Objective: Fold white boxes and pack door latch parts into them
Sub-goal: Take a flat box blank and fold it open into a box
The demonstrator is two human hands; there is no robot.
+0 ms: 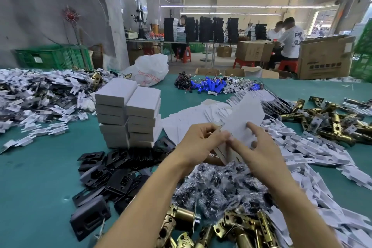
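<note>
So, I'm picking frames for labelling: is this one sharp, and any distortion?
Head view: the left hand, the right hand and the box blank they hold are slightly motion-blurred; the stacked boxes look sharp; the pillar leans from wide-angle distortion; lighting is even.

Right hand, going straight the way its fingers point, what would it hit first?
The right hand first meets the white box blank it holds. Just past that, probably the left hand, whose fingertips nearly meet it, though depth is unclear.
</note>
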